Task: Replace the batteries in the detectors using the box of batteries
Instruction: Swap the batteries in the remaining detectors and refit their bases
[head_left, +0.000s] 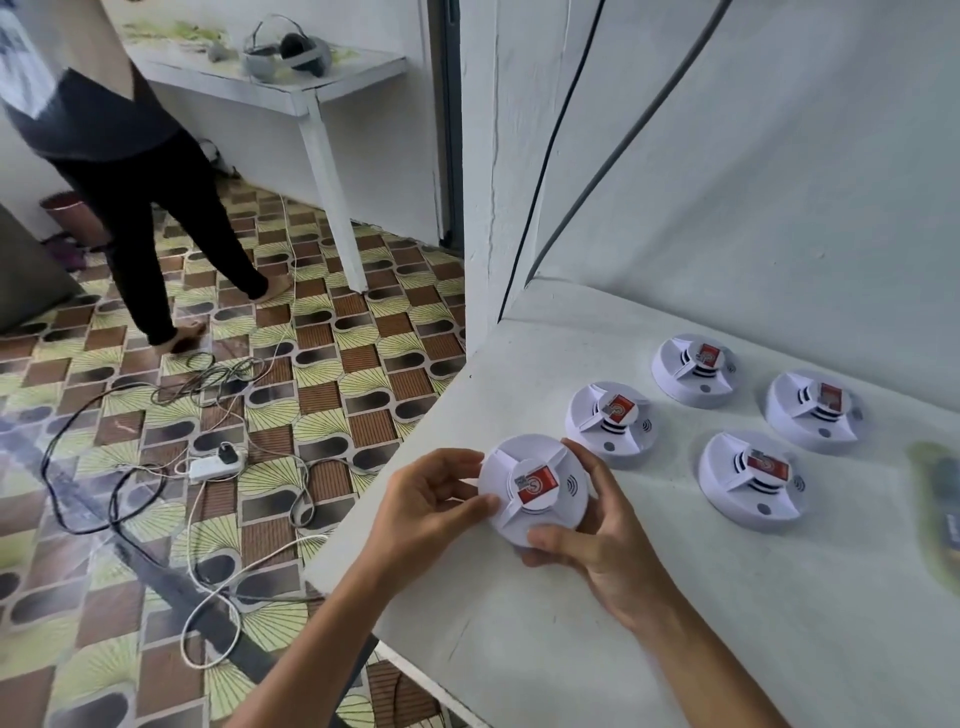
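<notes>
Detector (532, 486) held at near-left counter (597, 649) edge, left hand (431, 499) pinching its rim, right hand (587, 530) gripping the other side; 4 more lie far right; suggest bracing base, twisting cover steadily, keeping it over counter.

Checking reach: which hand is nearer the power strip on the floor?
Left. The left hand holds the detector at the table edge above the power strip; the right hand grips its far side.

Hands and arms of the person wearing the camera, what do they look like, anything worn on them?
Both forearms are bare as far as the picture shows, no sleeves visible. The left hand and right hand wear no gloves, rings, watch or bracelets that I can see.
</notes>
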